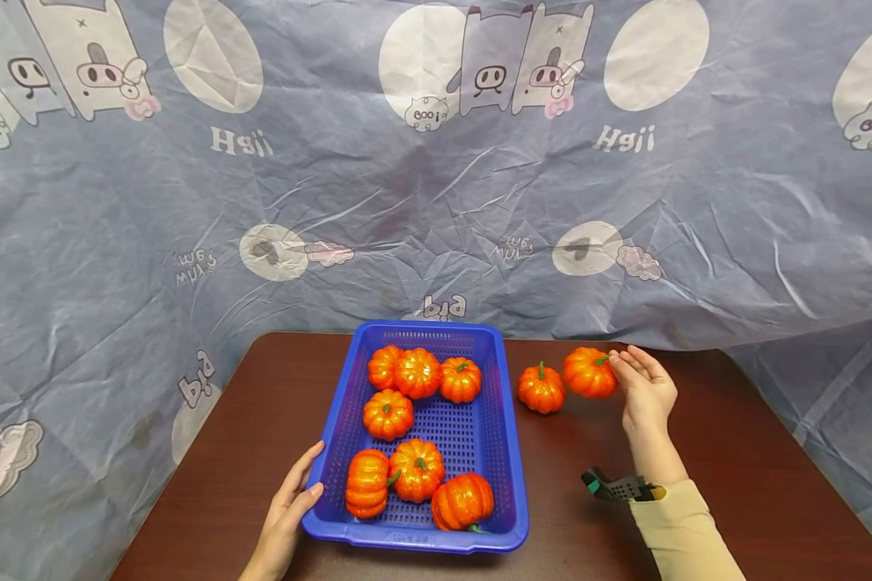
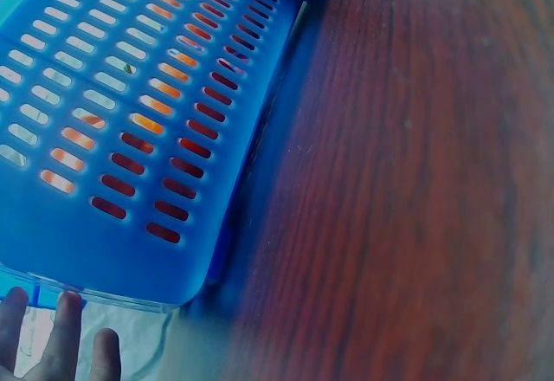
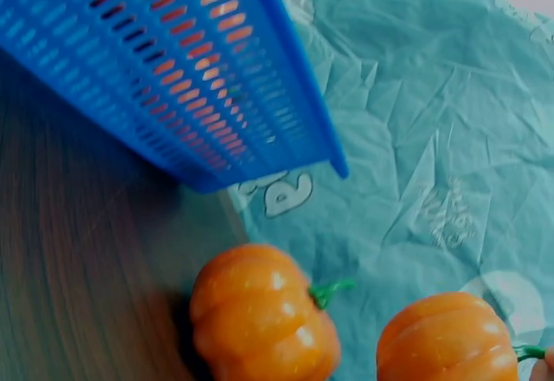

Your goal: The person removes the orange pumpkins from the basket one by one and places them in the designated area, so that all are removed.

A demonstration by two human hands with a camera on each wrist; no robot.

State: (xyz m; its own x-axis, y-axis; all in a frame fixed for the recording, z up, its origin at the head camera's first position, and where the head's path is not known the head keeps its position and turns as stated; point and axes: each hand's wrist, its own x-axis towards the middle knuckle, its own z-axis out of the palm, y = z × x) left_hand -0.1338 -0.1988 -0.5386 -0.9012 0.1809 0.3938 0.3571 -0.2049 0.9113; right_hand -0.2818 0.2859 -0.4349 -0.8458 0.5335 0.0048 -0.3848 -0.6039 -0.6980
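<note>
My right hand [image 1: 648,395] pinches the green stem of a small orange pumpkin [image 1: 590,373], whose body hangs to the left of the fingertips. In the right wrist view this pumpkin [image 3: 448,342] shows at the bottom edge, with only a fingertip beside its stem. A second pumpkin [image 1: 541,388] stands on the table just left of it, stem up. Several pumpkins [image 1: 417,470] lie in a blue perforated plastic basket [image 1: 514,484], some upright, some on their sides. My left hand [image 1: 285,512] touches the basket's left rim near the front corner, its fingers fairly straight.
The dark wooden table [image 1: 232,452] extends on both sides of the basket. Behind it hangs a wrinkled grey-blue cloth [image 1: 436,202] with cartoon prints, meeting the table's back edge. A black strap device [image 1: 618,486] sits at the right wrist.
</note>
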